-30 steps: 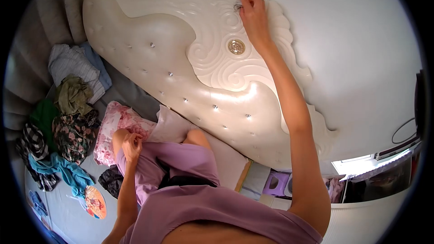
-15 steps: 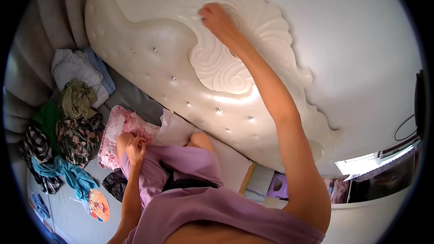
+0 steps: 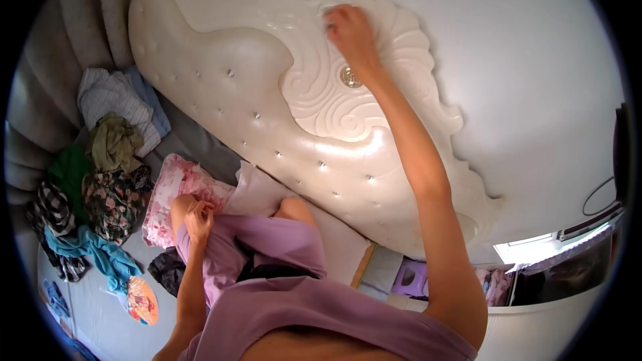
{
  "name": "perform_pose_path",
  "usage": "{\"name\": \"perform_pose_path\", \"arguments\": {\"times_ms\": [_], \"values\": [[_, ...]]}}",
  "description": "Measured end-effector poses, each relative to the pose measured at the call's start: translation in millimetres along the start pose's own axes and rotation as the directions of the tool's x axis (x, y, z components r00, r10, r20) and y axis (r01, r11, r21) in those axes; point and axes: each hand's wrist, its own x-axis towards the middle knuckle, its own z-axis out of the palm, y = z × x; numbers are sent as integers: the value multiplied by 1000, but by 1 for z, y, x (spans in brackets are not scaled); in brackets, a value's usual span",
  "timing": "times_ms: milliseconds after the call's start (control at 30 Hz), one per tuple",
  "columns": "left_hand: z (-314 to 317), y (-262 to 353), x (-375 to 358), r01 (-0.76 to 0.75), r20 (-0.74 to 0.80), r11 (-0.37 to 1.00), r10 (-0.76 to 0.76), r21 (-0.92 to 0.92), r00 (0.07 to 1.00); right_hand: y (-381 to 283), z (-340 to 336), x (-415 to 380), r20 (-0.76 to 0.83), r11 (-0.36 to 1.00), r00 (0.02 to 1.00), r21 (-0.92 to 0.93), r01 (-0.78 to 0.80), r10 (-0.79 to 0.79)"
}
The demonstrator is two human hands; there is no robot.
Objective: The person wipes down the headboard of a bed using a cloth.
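My right hand (image 3: 351, 32) reaches up to the carved cream headboard (image 3: 221, 100), at its scrolled upper part. Its fingers are curled against the surface and slightly blurred; whatever may be in them is hidden. Just below the wrist shows a round gold-coloured ornament (image 3: 350, 77). My left hand (image 3: 198, 220) rests by my bent knee, its fingers bent in and closed, and I cannot make out what they hold, if anything. Beside that knee lies a pink floral pillow (image 3: 167, 197).
A heap of clothes, with a checked shirt (image 3: 117, 100), an olive garment (image 3: 115, 144) and a turquoise cloth (image 3: 100, 254), lies on the left. A round hand fan (image 3: 142, 301) lies below it. A purple plastic item (image 3: 410, 277) stands to the right.
My right hand has moved to the right across the headboard, and the round ornament below the wrist now shows more fully. My left hand stays by the knee.
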Motion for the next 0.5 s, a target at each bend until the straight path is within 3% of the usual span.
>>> {"name": "perform_pose_path", "arguments": {"times_ms": [67, 133, 267, 333, 467, 500], "values": [[0, 3, 0, 26, 23, 1000, -26, -3, 999, 9, -19, 14, 9, 993, 999, -108, 50, -50], [0, 2, -1, 8, 21, 1000, -8, 19, 1000, 18, -21, 13, 200, 936, 955, -235, 262, -217], [-3, 0, -1, -18, 12, 1000, 17, 25, 1000, 16, -31, 3, 287, 851, 923, -387, 356, -256], [-3, 2, -1, -6, 9, 999, 6, 37, 1000, -1, -48, -12, 374, 895, 927, -397, 202, -44], [-5, 5, -3, 8, 19, 1000, -9, 18, 1000, -9, -54, -53, 453, 926, 891, -344, 157, 18], [-6, 3, -2, 7, 29, 1000, -8, 26, 1000, -11, -62, -55, 447, 985, 878, -57, -163, 171]]}}
